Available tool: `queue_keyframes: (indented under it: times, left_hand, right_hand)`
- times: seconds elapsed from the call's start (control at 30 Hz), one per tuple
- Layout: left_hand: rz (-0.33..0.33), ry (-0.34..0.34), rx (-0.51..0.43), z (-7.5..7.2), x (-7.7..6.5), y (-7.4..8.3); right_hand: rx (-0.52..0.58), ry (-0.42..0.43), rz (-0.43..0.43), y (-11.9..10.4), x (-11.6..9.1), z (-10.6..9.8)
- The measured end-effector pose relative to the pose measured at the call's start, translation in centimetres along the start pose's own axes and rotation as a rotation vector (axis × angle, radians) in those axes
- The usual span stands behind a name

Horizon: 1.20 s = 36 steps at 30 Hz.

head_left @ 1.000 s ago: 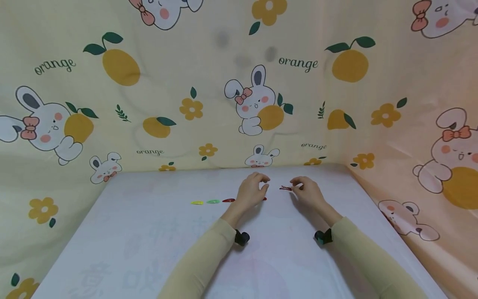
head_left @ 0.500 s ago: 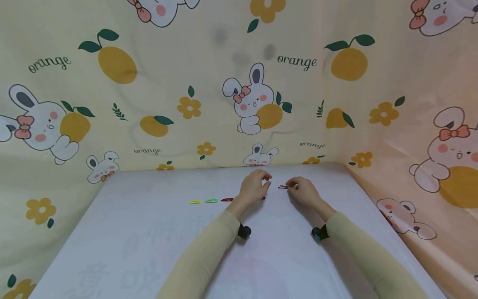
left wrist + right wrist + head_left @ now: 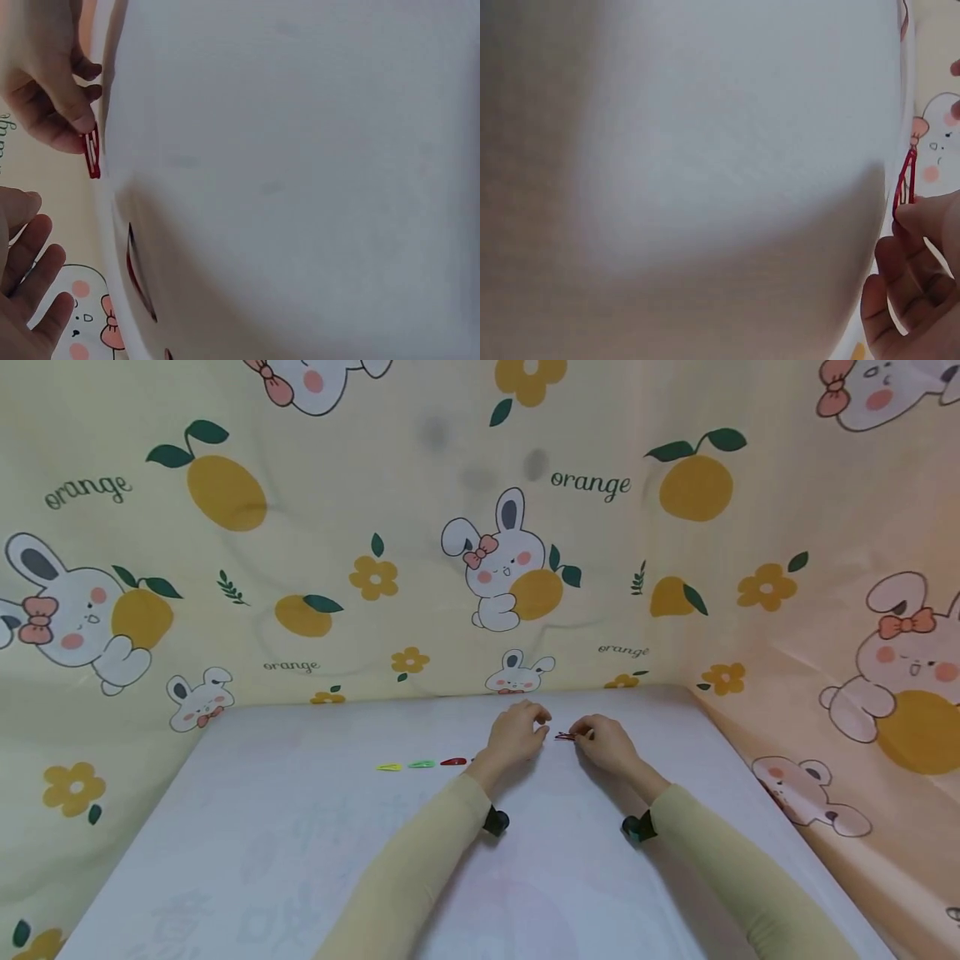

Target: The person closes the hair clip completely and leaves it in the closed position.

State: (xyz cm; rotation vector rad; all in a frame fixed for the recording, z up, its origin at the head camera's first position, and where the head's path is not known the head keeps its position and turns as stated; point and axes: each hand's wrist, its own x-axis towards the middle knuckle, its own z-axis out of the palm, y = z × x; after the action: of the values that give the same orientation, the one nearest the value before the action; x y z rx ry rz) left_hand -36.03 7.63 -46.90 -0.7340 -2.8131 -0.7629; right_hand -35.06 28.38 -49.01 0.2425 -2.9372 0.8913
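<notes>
My right hand (image 3: 606, 745) pinches a red snap hair clip (image 3: 564, 737) between thumb and fingertips, up off the table near its far side. In the right wrist view the red hair clip (image 3: 912, 169) points away from the fingers, its slim metal arms slightly spread. Just left of it hovers my left hand (image 3: 516, 733), fingers loosely bent and holding nothing. The left wrist view shows its fingers (image 3: 46, 274) apart from one another, a short gap from the held clip. Below lies a dark red clip (image 3: 136, 274) on the white surface.
A row of snap clips lies left of the hands: yellow (image 3: 388, 767), green (image 3: 422, 764) and red (image 3: 453, 762), running on behind my left forearm. The white table (image 3: 300, 835) ends at a patterned cloth curtain (image 3: 420, 543) behind and to the right.
My left hand has moved a little to the right and my right hand slightly left with the hair clip, so the gap between them is narrower. The row of clips stays put.
</notes>
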Motion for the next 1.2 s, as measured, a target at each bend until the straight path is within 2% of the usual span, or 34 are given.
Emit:
queue_keyframes:
  times: [0.47, 0.87, 1.03, 1.2]
  left_hand:
    - [0.009, -0.037, 0.067, 0.9, 0.1, 0.4]
    - [0.012, -0.048, 0.075, 0.6, -0.3, 0.4]
    - [0.035, -0.023, 0.055, 0.3, -0.5, 0.4]
    - [0.056, 0.035, 0.031, -0.2, -0.9, 0.1]
  right_hand:
    - [0.045, 0.074, -0.061, -1.7, -0.8, 0.1]
    - [0.07, 0.125, -0.104, -2.3, -1.3, 0.6]
    - [0.106, 0.158, -0.126, -2.5, -1.7, 0.6]
    - [0.155, 0.208, -0.154, -3.3, -1.9, 0.7]
